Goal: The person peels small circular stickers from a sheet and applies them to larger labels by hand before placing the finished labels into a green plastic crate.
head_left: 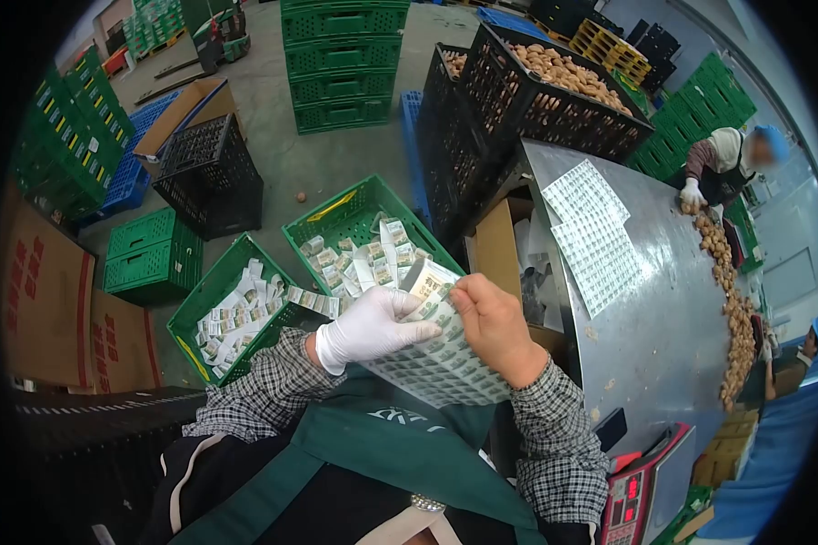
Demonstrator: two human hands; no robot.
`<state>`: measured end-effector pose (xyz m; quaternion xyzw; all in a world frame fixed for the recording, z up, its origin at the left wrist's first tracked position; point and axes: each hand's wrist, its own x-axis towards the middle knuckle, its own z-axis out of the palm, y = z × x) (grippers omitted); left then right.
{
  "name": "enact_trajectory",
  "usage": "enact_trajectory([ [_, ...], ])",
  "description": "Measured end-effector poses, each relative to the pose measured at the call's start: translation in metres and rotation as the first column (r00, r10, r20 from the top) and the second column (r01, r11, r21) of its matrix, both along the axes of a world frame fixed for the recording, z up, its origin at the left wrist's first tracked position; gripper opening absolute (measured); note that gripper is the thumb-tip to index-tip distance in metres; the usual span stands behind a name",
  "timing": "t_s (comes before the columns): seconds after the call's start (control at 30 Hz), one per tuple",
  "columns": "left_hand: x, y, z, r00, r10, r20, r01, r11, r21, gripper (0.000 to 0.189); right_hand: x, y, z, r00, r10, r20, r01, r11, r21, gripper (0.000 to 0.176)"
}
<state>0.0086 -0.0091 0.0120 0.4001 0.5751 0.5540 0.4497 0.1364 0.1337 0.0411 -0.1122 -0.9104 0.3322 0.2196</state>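
My left hand, in a white glove, is closed on a printed label in front of my apron. Its other edge is pinched between the thumb and fingers of my bare right hand. Below both hands hangs a sheet of small green-and-white labels, close against my right fingers. A short strip of labels lies left of my gloved hand, over the crate rims. Two green crates, one nearer and one farther, hold loose label strips.
On the metal table to the right lie label sheets and a row of brown produce. A red scale stands at its near end. Black crates of produce stand beyond. A co-worker handles produce opposite.
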Motion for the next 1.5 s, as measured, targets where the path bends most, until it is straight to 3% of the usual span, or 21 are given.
enact_trajectory([
  [0.03, -0.002, -0.002, 0.0, 0.999, -0.043, -0.019, 0.041, 0.996, -0.079, 0.023, 0.001, 0.002, 0.001, 0.999, -0.045, -0.024, 0.045, 0.999, -0.004, 0.007],
  [0.07, -0.001, -0.001, -0.002, 0.996, -0.018, -0.082, 0.018, 1.0, -0.002, 0.021, 0.001, 0.005, 0.003, 0.995, -0.089, -0.047, 0.089, 0.996, -0.008, 0.007],
  [0.17, 0.001, -0.001, -0.009, 0.951, 0.077, -0.3, -0.018, 0.981, 0.193, 0.014, 0.002, 0.017, 0.013, 0.995, -0.046, -0.085, -0.005, 0.852, -0.523, 0.015],
  [0.2, 0.001, -0.001, -0.009, 0.912, 0.108, -0.395, -0.015, 0.973, 0.231, 0.011, 0.005, 0.019, 0.017, 0.996, 0.077, -0.044, -0.088, 0.785, -0.613, 0.028],
  [0.43, 0.009, 0.001, -0.006, 0.842, 0.207, -0.497, -0.032, 0.941, 0.337, 0.007, 0.001, 0.004, 0.016, 0.989, 0.115, 0.094, -0.057, 0.878, -0.476, 0.045],
  [0.53, 0.01, 0.0, -0.011, 0.8, 0.205, -0.564, -0.009, 0.944, 0.33, 0.008, -0.005, 0.001, 0.001, 0.997, 0.057, 0.061, -0.053, 0.996, -0.067, 0.052],
  [0.63, 0.009, 0.001, -0.017, 0.819, 0.189, -0.542, 0.028, 0.93, 0.367, 0.011, -0.004, 0.006, 0.006, 0.986, -0.001, 0.169, 0.019, 0.995, -0.103, 0.056],
  [0.73, 0.005, 0.003, -0.02, 0.812, 0.028, -0.583, 0.197, 0.927, 0.319, 0.012, -0.006, 0.013, 0.004, 0.994, 0.042, -0.102, -0.097, 0.773, -0.627, 0.053],
  [0.77, 0.006, 0.004, -0.022, 0.758, -0.067, -0.649, 0.29, 0.926, 0.243, 0.011, -0.008, 0.018, 0.011, 0.981, -0.029, -0.193, -0.112, 0.728, -0.677, 0.051],
  [0.83, 0.013, 0.003, -0.026, 0.805, -0.027, -0.593, 0.176, 0.965, 0.195, 0.008, -0.01, 0.035, 0.019, 0.967, -0.099, -0.237, -0.103, 0.696, -0.711, 0.053],
  [0.87, 0.016, 0.003, -0.023, 0.827, 0.031, -0.561, 0.1, 0.974, 0.201, 0.007, -0.015, 0.033, 0.019, 0.938, -0.188, -0.292, -0.05, 0.758, -0.651, 0.04],
  [0.97, 0.013, 0.002, -0.007, 0.858, 0.11, -0.502, -0.002, 0.978, 0.21, 0.007, -0.001, 0.039, -0.004, 0.976, -0.083, -0.201, 0.046, 0.982, -0.184, 0.02],
  [1.0, 0.013, 0.003, -0.01, 0.857, 0.144, -0.494, -0.015, 0.967, 0.256, 0.007, 0.0, 0.024, 0.0, 0.969, -0.04, -0.245, -0.017, 0.974, -0.226, 0.007],
  [1.03, 0.013, 0.003, -0.014, 0.857, 0.172, -0.486, -0.023, 0.954, 0.297, 0.007, 0.004, 0.012, -0.002, 0.988, -0.025, -0.149, -0.022, 0.952, -0.307, 0.009],
  [1.1, 0.014, 0.005, -0.017, 0.866, 0.179, -0.467, -0.038, 0.955, 0.295, 0.006, 0.005, 0.005, -0.01, 0.994, 0.09, -0.059, -0.092, 0.995, -0.024, 0.023],
  [1.2, 0.013, 0.004, -0.013, 0.886, 0.128, -0.447, -0.01, 0.966, 0.257, 0.005, 0.006, 0.0, 0.0, 0.993, -0.088, 0.075, 0.081, 0.993, 0.091, 0.043],
  [1.3, 0.014, 0.006, -0.012, 0.891, 0.043, -0.453, 0.108, 0.947, 0.303, 0.005, 0.006, 0.011, -0.003, 0.984, 0.105, 0.143, -0.023, 0.874, -0.486, 0.056],
  [1.37, 0.011, 0.008, -0.017, 0.863, -0.123, -0.491, 0.299, 0.907, 0.297, 0.006, 0.0, 0.015, -0.006, 0.994, 0.026, -0.11, -0.089, 0.775, -0.626, 0.049],
  [1.4, 0.014, 0.011, -0.023, 0.811, -0.029, -0.585, 0.316, 0.862, 0.395, 0.008, -0.004, 0.02, 0.001, 0.979, -0.063, -0.193, -0.09, 0.719, -0.69, 0.048],
  [1.47, 0.019, 0.006, -0.021, 0.827, -0.027, -0.562, 0.206, 0.944, 0.257, 0.007, -0.007, 0.036, 0.004, 0.94, -0.173, -0.294, -0.117, 0.644, -0.756, 0.031],
  [1.5, 0.019, 0.004, -0.02, 0.831, -0.028, -0.555, 0.154, 0.971, 0.181, 0.007, -0.005, 0.041, -0.003, 0.959, -0.153, -0.239, -0.057, 0.72, -0.692, 0.024],
])
